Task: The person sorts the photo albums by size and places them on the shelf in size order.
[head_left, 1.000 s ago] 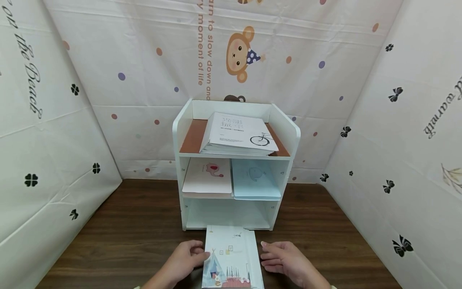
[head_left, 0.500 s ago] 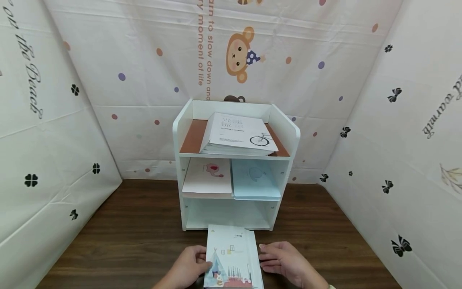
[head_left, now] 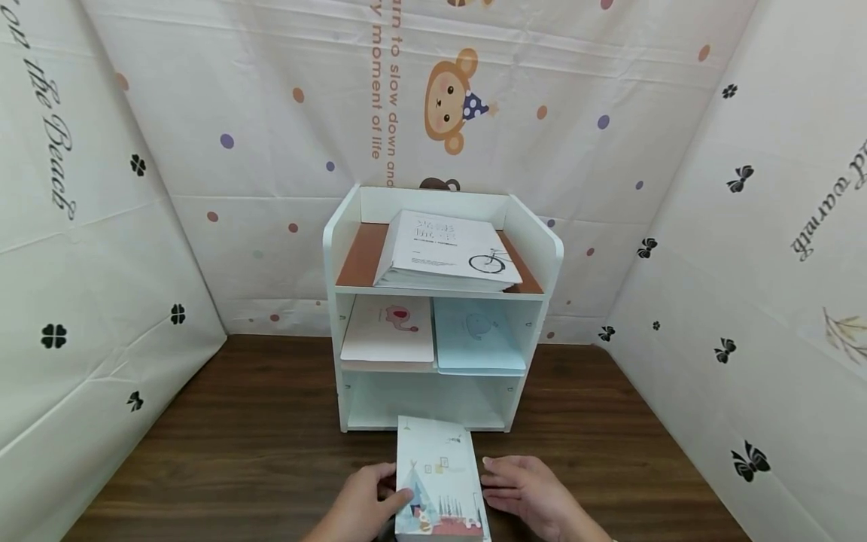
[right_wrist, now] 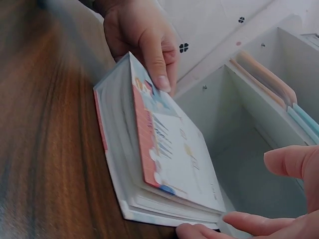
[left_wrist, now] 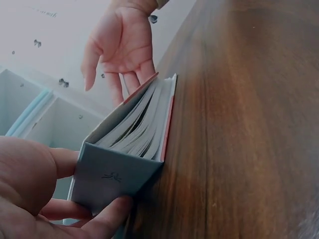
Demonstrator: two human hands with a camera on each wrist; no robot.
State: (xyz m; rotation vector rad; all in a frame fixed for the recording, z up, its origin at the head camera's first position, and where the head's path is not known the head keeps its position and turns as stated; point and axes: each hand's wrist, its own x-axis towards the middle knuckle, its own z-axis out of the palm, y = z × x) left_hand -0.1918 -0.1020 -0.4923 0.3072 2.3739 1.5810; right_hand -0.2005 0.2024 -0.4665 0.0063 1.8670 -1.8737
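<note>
A thick hardcover book (head_left: 439, 476) with a tent drawing on its pale cover lies flat on the dark wooden table, its far end at the front of the white shelf unit. My left hand (head_left: 366, 503) grips it at the spine, thumb on the top cover (right_wrist: 167, 119) and fingers against the spine (left_wrist: 114, 174). At the opposite long edge is my right hand (head_left: 531, 493), fingers extended, their tips right at the pages' side. In the right wrist view, that hand's thumb (right_wrist: 286, 162) stands away from the book. The pages (left_wrist: 142, 122) fan slightly between the covers.
Behind the book stands the white three-tier shelf unit (head_left: 330, 301). White books (head_left: 450, 252) are stacked on top. The middle tier holds pink-white notebooks (head_left: 387, 335) and light-blue notebooks (head_left: 479, 339). Printed cloth (head_left: 271, 150) surrounds the table (head_left: 223, 452) at the back and both sides.
The book has shifted to the right and slightly toward the shelf, and my left hand has moved along with it. Less of the lower cover juts out on the right. My right hand barely moved.
</note>
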